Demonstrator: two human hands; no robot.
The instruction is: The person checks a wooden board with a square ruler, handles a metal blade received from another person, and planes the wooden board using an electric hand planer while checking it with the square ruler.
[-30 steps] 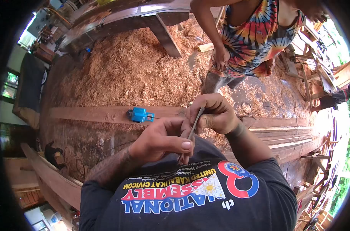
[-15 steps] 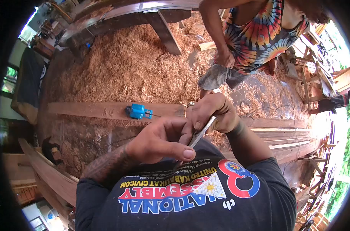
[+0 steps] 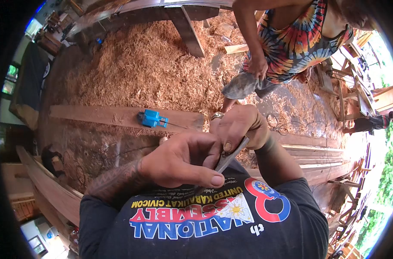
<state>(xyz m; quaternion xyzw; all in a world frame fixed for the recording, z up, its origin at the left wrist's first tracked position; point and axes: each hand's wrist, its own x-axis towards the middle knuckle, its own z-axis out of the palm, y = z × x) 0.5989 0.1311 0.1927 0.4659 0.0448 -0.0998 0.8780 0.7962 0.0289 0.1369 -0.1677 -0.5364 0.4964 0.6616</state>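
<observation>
A thin flat metal strip (image 3: 231,156) is held at a slant in front of my chest, between both hands. My left hand (image 3: 183,157) is closed on its lower end, with the thumb stretched along it and the fingers bent behind. My right hand (image 3: 243,128), with a ring on one finger, grips the upper end with curled fingers and the thumb pressed close. The two hands meet at the fingertips, which hide part of the strip. Beyond them a blue power tool (image 3: 152,118) with a dark end rests on a wooden plank (image 3: 86,115).
Wood shavings (image 3: 149,73) cover much of the floor ahead. Another person in a tie-dye top (image 3: 291,43) stands at the upper right, holding a grey cloth (image 3: 242,85). Long boards (image 3: 313,151) lie to the right, and a curved timber (image 3: 49,181) is at the left.
My hands and the strip have shifted slightly right in view, and the strip has turned a little between my fingers. The other person's arm has moved slightly right.
</observation>
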